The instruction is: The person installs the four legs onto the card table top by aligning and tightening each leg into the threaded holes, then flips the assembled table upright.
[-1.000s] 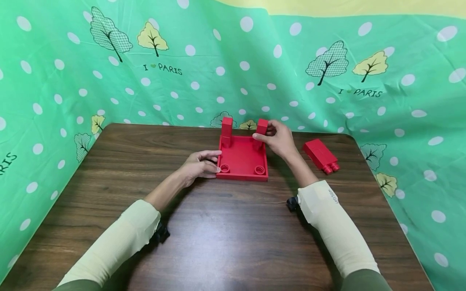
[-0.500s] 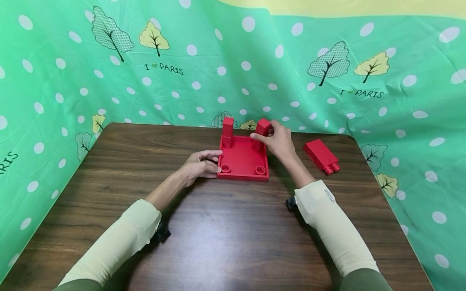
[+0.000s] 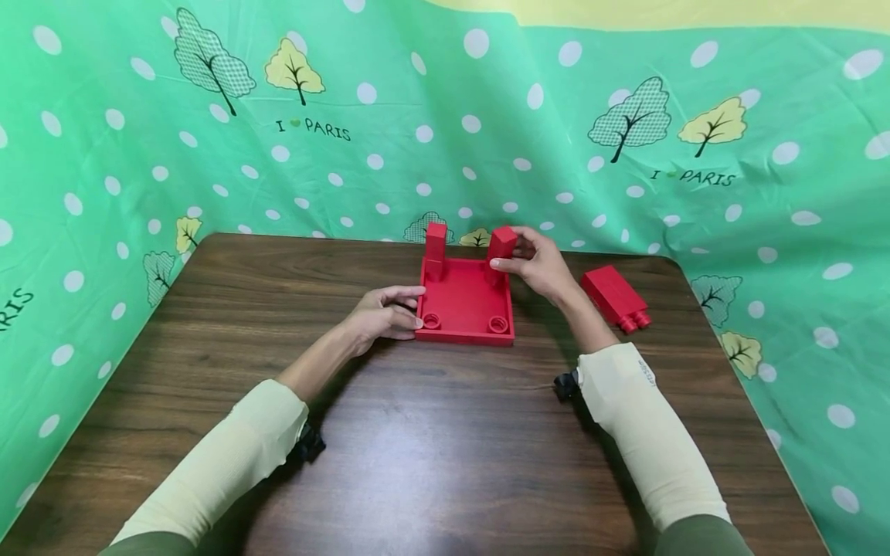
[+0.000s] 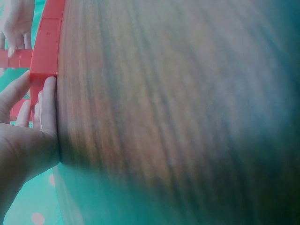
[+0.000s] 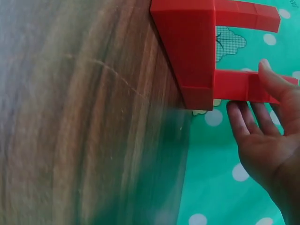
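Note:
A shallow red square tray-like toy tabletop (image 3: 464, 297) lies upturned on the table. A red block leg (image 3: 435, 245) stands upright in its far left corner; a second leg (image 3: 501, 245) stands in the far right one. Both near corners show round threaded sockets (image 3: 497, 324). My right hand (image 3: 538, 266) holds the far right leg, thumb on one side and fingers on the other, as the right wrist view also shows. At the near left corner, my left hand (image 3: 375, 316) steadies the tabletop between thumb and fingers; its far fingertips are partly hidden.
Two more red block legs (image 3: 615, 295) lie side by side to the right, their threaded ends toward me. The brown wooden table (image 3: 417, 448) ends just behind the tabletop, where a green dotted cloth (image 3: 375, 116) hangs.
The far right leg has turned about its upright axis. My right hand has twisted with it and then shifted slightly right around it. My left hand has stayed on the tabletop's corner.

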A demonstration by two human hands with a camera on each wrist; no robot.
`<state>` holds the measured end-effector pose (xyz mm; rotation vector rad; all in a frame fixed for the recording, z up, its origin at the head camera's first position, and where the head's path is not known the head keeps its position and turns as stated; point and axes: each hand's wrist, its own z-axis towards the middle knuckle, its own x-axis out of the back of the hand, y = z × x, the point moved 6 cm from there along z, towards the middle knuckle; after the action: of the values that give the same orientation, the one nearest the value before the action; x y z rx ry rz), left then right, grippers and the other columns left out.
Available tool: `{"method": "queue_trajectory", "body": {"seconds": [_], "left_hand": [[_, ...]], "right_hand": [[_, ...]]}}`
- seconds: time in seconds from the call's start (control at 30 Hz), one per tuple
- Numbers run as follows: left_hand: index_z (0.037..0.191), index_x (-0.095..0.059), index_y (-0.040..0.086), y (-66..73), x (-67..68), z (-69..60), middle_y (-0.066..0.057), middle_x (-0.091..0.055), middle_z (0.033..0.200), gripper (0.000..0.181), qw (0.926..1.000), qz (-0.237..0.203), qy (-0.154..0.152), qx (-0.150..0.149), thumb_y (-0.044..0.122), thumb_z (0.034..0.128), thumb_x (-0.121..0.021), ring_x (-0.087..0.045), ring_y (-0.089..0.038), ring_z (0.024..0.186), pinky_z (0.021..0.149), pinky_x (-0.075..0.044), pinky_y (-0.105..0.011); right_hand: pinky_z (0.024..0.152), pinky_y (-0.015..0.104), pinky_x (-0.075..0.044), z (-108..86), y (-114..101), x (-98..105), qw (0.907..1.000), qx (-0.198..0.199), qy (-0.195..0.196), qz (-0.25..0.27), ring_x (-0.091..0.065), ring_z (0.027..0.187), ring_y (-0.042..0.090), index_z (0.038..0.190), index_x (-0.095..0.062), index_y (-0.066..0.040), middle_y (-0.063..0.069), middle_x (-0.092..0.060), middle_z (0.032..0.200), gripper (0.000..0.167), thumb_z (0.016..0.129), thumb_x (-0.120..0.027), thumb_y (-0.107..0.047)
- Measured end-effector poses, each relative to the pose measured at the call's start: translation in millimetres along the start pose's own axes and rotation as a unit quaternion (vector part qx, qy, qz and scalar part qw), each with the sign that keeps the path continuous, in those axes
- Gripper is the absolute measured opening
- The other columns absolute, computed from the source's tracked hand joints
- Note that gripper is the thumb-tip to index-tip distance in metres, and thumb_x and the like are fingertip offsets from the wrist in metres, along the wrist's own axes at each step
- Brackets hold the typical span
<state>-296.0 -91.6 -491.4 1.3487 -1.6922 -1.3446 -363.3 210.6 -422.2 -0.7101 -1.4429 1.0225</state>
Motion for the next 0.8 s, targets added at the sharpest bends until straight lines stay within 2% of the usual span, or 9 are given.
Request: {"method": "queue_trajectory", "body": {"seconds": [0.07, 0.17, 0.33, 0.57, 0.8], "left_hand": [[0.164, -0.06, 0.009, 0.1, -0.2, -0.1, -0.007, -0.06, 0.132, 0.077, 1.0, 0.001, 0.0, 0.0, -0.016, 0.0926, -0.074, -0.077, -0.009, 0.088, 0.083, -0.073, -0.036], [0.164, -0.06, 0.009, 0.6, -0.8, -0.1, -0.007, -0.06, 0.132, 0.077, 1.0, 0.001, 0.0, 0.0, -0.017, 0.0923, -0.074, -0.077, -0.009, 0.089, 0.083, -0.073, -0.036], [0.163, -0.061, 0.01, 1.4, -1.8, 0.3, -0.008, -0.06, 0.133, 0.078, 1.0, -0.001, -0.001, 0.0, -0.017, 0.0906, -0.076, -0.077, -0.013, 0.093, 0.085, -0.073, -0.038], [0.163, -0.061, 0.011, 1.8, -1.0, 0.0, -0.007, -0.06, 0.133, 0.079, 1.0, 0.005, 0.001, 0.003, -0.017, 0.0905, -0.076, -0.076, -0.011, 0.092, 0.085, -0.073, -0.037], [0.164, -0.061, 0.011, 0.6, -0.5, -0.7, -0.007, -0.06, 0.134, 0.08, 1.0, 0.006, 0.001, 0.004, -0.017, 0.0907, -0.077, -0.076, -0.01, 0.093, 0.085, -0.073, -0.037]], "right_hand": [[0.095, 0.02, -0.059, -0.1, 0.1, 1.0, 0.9994, 0.0, 0.024, -0.023, -0.07, 0.122, 0.031, 0.152, -0.064, -0.007, 0.019, -0.07, 0.14, 0.062, 0.098, -0.09, -0.026], [0.096, 0.027, -0.06, -0.2, -2.0, 1.5, 0.9968, 0.0, 0.055, -0.058, -0.071, 0.118, 0.032, 0.14, -0.065, -0.003, 0.019, -0.072, 0.134, 0.06, 0.096, -0.093, -0.032], [0.097, 0.038, -0.062, -1.1, -7.4, 1.2, 0.992, -0.008, 0.082, -0.095, -0.072, 0.115, 0.034, 0.126, -0.061, -0.002, 0.02, -0.074, 0.129, 0.057, 0.094, -0.094, -0.035], [0.1, 0.049, -0.065, -2.6, -11.3, -0.5, 0.987, -0.011, 0.104, -0.122, -0.074, 0.114, 0.035, 0.123, -0.063, -0.001, 0.02, -0.076, 0.125, 0.058, 0.092, -0.096, -0.038], [0.107, 0.054, -0.065, -4.4, -8.6, -4.6, 0.9863, -0.014, 0.112, -0.121, -0.075, 0.118, 0.037, 0.126, -0.063, -0.001, 0.021, -0.076, 0.128, 0.057, 0.093, -0.096, -0.035]]}}
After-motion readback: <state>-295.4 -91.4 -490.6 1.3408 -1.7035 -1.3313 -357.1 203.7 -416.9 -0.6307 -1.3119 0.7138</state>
